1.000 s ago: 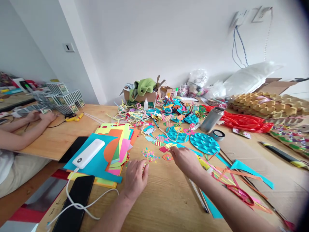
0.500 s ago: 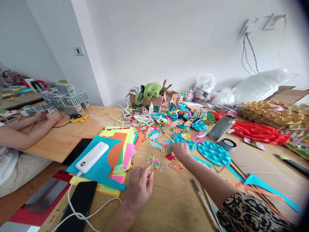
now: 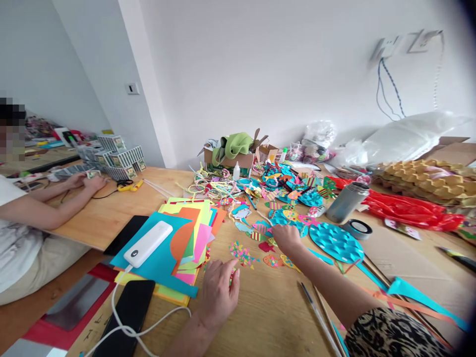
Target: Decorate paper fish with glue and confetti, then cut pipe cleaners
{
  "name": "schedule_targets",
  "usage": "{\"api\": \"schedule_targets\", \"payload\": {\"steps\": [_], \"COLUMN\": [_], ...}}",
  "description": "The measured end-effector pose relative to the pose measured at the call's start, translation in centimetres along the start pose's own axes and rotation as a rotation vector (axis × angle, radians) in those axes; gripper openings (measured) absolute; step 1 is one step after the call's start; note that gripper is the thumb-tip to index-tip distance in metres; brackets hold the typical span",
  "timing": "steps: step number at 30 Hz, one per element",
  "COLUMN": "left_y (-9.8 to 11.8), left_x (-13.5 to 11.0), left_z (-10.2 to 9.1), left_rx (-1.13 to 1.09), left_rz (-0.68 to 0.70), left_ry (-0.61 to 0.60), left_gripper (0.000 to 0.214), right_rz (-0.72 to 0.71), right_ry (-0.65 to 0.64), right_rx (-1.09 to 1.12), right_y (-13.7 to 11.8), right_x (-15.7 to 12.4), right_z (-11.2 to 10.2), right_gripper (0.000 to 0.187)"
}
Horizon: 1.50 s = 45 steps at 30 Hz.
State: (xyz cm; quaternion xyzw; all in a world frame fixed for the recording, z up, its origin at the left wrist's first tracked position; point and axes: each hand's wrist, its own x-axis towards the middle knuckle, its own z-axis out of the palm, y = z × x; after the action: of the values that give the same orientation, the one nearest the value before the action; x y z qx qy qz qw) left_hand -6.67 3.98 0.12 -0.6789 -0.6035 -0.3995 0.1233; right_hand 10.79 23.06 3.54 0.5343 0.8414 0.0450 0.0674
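Observation:
My left hand rests at the table's near middle, thumb and forefinger apart. A bit of multicoloured paper shows between them, mostly hidden by the hand. Just beyond lies a fish cutout covered in coloured specks. My right hand is closed over the group of paper fish; its fingertips and anything in them are hidden. A thin stick ends beside its knuckles. Around it are a pink striped fish, a dark red fish and an orange fish.
Coloured paper sheets with a white power bank lie left, a phone below. A blue scaled oval, a metal flask and a pen are right. A co-worker's hands hold a card by stacked cards.
The whole view has shifted slightly, so things sit a little lower and further right. Both my hands keep nearly the same places over the table.

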Motion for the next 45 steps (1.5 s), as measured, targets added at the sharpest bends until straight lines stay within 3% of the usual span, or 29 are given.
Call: {"api": "schedule_targets", "payload": {"steps": [2,9,13,15,17,20,22,26,30,40,45], "left_y": [0.0,0.0,0.0,0.0,0.0,-0.1,-0.2,0.0,0.4,-0.3,0.1], "left_x": [0.0,-0.2,0.2,0.6,0.9,1.2,1.2,1.0,0.9,0.9,1.2], "left_z": [0.1,0.1,-0.2,-0.5,-0.7,-0.8,-0.7,-0.6,-0.6,0.1,-0.3], "left_rx": [-0.007,-0.072,-0.255,-0.447,-0.705,-1.058,-1.184,-1.279,-1.333,-1.363,-1.403], "left_rz": [-0.013,-0.044,-0.162,-0.289,-0.453,-0.670,-0.768,-0.907,-0.944,-1.017,-1.006], "left_ry": [-0.011,-0.061,-0.107,-0.152,-0.234,-0.373,-0.402,-0.377,-0.386,-0.257,-0.264], "left_gripper": [0.019,0.021,0.020,0.021,0.027,0.037,0.039,0.040,0.037,0.039,0.035], "right_rz": [0.030,0.092,0.080,0.014,-0.166,-0.303,-0.325,-0.282,-0.251,-0.055,-0.088], "right_ry": [-0.016,0.051,0.118,0.135,0.101,-0.036,-0.121,-0.134,-0.159,-0.150,-0.095], "right_rx": [-0.024,-0.041,-0.009,0.148,0.454,0.707,0.816,1.057,1.245,1.306,1.197], "right_y": [-0.1,-0.2,-1.1,-2.3,-3.8,-5.8,-6.6,-7.1,-7.8,-8.3,-8.0], "right_x": [-0.2,-0.9,-3.2,-5.5,-8.3,-12.1,-13.7,-14.7,-14.7,-16.1,-17.2], "right_z": [-0.3,-1.8,-3.2,-3.7,-3.7,-3.1,-2.5,-1.1,0.2,2.8,4.2], "right_gripper": [0.013,0.024,0.026,0.020,0.017,0.016,0.013,0.012,0.027,0.029,0.035]}}
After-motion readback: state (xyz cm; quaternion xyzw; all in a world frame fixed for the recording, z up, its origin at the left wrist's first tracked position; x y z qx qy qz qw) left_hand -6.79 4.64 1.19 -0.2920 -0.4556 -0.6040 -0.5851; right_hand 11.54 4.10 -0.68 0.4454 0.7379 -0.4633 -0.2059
